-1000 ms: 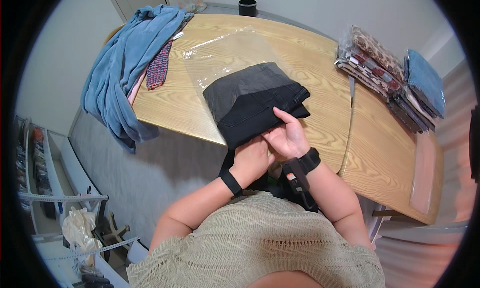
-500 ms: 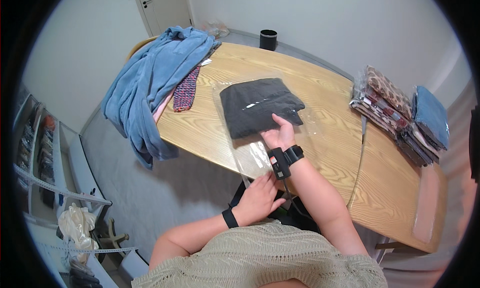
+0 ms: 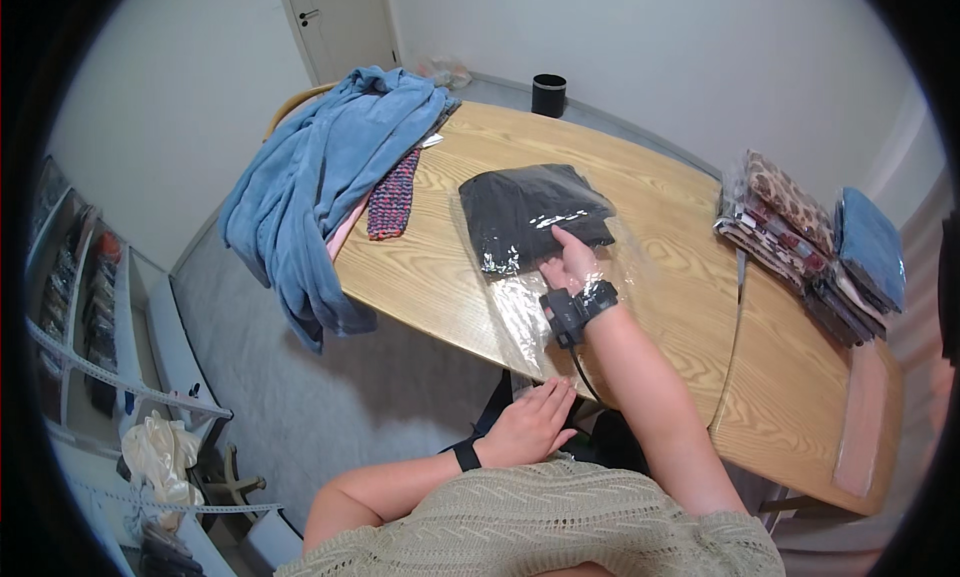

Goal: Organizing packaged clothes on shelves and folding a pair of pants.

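Note:
A folded dark grey garment [image 3: 530, 212] lies on the table inside a clear plastic bag [image 3: 520, 322], whose near end reaches the table's front edge. My right hand [image 3: 572, 262] is at the garment's near edge, thumb stretched up against the cloth and apart from the fingers, which are partly hidden. Glints of plastic cross this hand and its wrist, where a black strapped device [image 3: 568, 317] sits. Down at the bag's near end, my left hand [image 3: 528, 417] rests with its fingers stretched flat over the plastic and the thumb held away.
A blue fleece garment [image 3: 320, 187] hangs over the table's left end, beside a multicoloured knit piece [image 3: 392, 202]. Bagged folded clothes [image 3: 785, 212] and a folded blue garment [image 3: 868, 242] are stacked at the right. Shelves [image 3: 100, 317] stand at the left, a black bin [image 3: 548, 95] behind the table.
The view has shifted a little, so the table sits lower and further right. The bag's plastic now rises over my right wrist, and my left hand stays at the bag's near end.

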`<state>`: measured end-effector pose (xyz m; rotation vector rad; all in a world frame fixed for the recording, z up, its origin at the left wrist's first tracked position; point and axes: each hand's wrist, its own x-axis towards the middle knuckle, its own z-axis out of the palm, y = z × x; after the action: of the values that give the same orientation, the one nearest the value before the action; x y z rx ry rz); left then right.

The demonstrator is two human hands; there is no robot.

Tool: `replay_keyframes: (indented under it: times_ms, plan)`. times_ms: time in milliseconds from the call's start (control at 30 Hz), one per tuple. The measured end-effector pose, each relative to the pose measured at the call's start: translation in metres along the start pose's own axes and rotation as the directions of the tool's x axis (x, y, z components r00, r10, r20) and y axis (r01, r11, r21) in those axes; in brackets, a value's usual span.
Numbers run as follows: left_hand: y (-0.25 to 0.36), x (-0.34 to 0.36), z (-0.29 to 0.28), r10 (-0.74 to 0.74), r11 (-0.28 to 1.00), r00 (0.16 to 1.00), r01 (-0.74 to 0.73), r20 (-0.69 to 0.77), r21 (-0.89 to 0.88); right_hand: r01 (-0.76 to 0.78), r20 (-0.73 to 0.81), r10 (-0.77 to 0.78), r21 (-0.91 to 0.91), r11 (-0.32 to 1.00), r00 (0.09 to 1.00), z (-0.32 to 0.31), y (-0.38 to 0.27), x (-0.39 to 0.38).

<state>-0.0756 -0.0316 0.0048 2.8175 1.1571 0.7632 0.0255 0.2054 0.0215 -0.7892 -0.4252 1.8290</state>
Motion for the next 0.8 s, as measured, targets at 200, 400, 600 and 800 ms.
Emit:
replay_keyframes:
  times_ms: [200,400,600,800]
  plan:
    - [-0.054,-0.013,-0.047,0.149,0.846,0.964,-0.24,-0.222,-0.476,-0.194,0.224,0.386,-0.586,0.787,0.895,0.01,-0.028,-0.137]
    - [-0.139,0.015,-0.073,-0.801,0.359,0.598,0.489,0.005,-0.795,0.153,0.29,0.117,-0.757,0.635,0.95,-0.005,-0.155,-0.168]
    - [-0.189,0.083,-0.048,-0.719,-0.121,0.447,0.672,0.531,-0.73,-0.201,-0.195,0.07,-0.81,0.551,0.978,-0.05,-0.175,-0.056]
    - [-0.186,0.126,-0.037,-0.752,0.077,0.479,0.745,0.452,-0.663,-0.327,-0.267,0.191,-0.812,0.483,0.945,-0.042,-0.177,-0.013]
